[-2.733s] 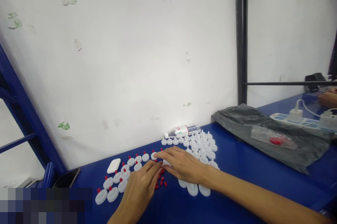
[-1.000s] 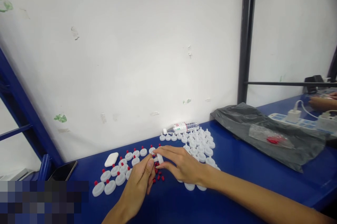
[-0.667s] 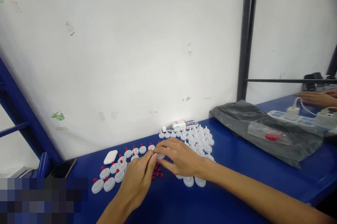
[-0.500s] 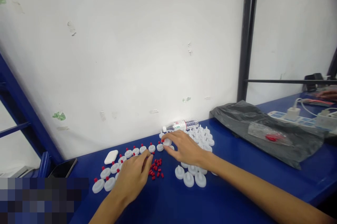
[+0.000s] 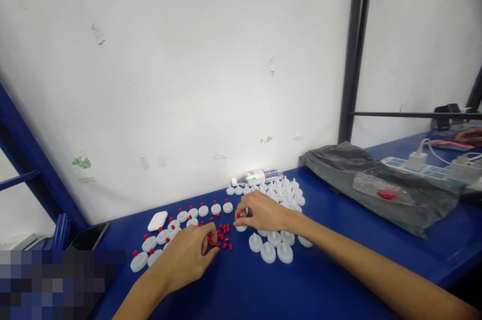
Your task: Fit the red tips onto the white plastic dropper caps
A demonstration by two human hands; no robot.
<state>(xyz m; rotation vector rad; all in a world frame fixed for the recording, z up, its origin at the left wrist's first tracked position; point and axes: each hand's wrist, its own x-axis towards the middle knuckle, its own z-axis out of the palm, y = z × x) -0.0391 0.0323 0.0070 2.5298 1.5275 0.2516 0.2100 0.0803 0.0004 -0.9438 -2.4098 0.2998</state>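
Observation:
My left hand [image 5: 190,255] is over the pile of small red caps [image 5: 226,240], its thumb and forefinger bent together around a cap at the pile's left side. My right hand [image 5: 261,211] pinches a white round lid with a red-capped spout [image 5: 241,228], low at the table. Further left stand several white lids with red caps on their spouts [image 5: 216,208], partly behind my left hand. Under and beyond my right hand are many white lids with bare spouts [image 5: 285,253], some of them hidden by the hand and forearm.
A clear plastic bottle [image 5: 258,176] lies by the wall. At left are a white rounded object [image 5: 157,220] and a dark phone [image 5: 90,237]. To the right, a grey plastic bag [image 5: 376,184] carries a clear packet with red bits. Behind it is a power strip [image 5: 399,163] with chargers.
My right hand has brought the red-capped lid down and slightly nearer to me. The left hand has moved down onto the red caps, its thumb and forefinger spreading. The view has shifted slightly.

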